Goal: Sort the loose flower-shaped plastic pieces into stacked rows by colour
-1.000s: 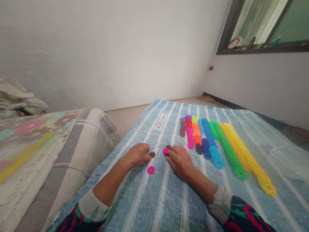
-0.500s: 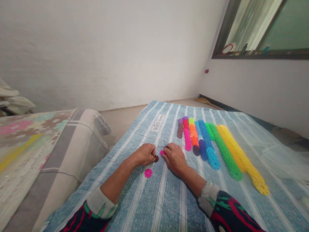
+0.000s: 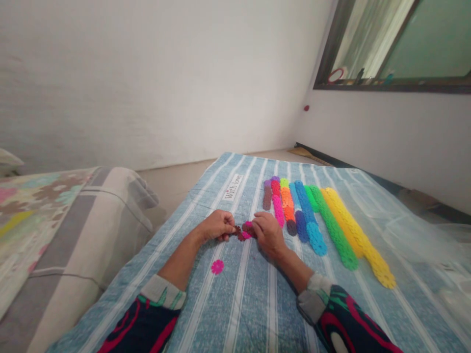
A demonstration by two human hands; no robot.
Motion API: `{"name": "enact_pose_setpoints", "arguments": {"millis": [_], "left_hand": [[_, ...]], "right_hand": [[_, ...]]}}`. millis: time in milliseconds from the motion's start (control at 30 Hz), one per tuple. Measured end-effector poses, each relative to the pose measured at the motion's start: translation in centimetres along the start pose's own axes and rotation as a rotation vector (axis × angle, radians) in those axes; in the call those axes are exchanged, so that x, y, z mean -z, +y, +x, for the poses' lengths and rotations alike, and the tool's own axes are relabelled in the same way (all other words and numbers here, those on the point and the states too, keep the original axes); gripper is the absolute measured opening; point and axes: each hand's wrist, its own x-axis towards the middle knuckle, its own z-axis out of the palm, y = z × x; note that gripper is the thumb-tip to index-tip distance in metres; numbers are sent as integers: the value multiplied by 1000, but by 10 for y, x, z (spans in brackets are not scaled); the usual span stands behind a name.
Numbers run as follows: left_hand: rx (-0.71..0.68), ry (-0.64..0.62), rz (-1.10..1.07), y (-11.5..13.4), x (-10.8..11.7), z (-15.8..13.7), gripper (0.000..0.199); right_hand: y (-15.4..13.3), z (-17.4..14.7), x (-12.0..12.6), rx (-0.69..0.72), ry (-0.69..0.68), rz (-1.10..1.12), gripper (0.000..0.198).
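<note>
In the head view, my left hand (image 3: 218, 225) is closed in a pinch on a dark brown snowflake disc (image 3: 237, 231). Facing it, my right hand (image 3: 270, 234) has its fingers closed at the edge of a small group of brown and pink discs (image 3: 246, 236). The discs meet between the two hands; whether they are slotted together cannot be made out. Nearer to me, a loose pink disc (image 3: 217, 266) lies flat on the striped blue cloth (image 3: 253, 304).
To the right lie overlapping rows of discs: brown, pink (image 3: 278, 212), orange (image 3: 288, 211), blue (image 3: 307, 211), green (image 3: 336, 233) and yellow (image 3: 362, 238). Clear plastic bags (image 3: 423, 230) rest beyond them. A draped grey-striped cover (image 3: 84, 235) stands at the left, past a gap.
My hands have brought the brown and pink discs together, and more brown shows by the right fingers. The whole view has shifted slightly, moving the cloth and rows a little to the left.
</note>
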Motion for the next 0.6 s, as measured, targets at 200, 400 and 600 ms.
{"name": "enact_pose_setpoints", "arguments": {"millis": [200, 400, 600], "left_hand": [[-66, 128, -29, -6, -5, 5, 11], [-87, 192, -27, -5, -11, 8, 9], [-87, 217, -49, -4, -13, 5, 10]], "right_hand": [[47, 2, 56, -142, 52, -44, 20], [67, -8, 83, -203, -17, -122, 20], [64, -9, 71, -175, -90, -156, 18]]}}
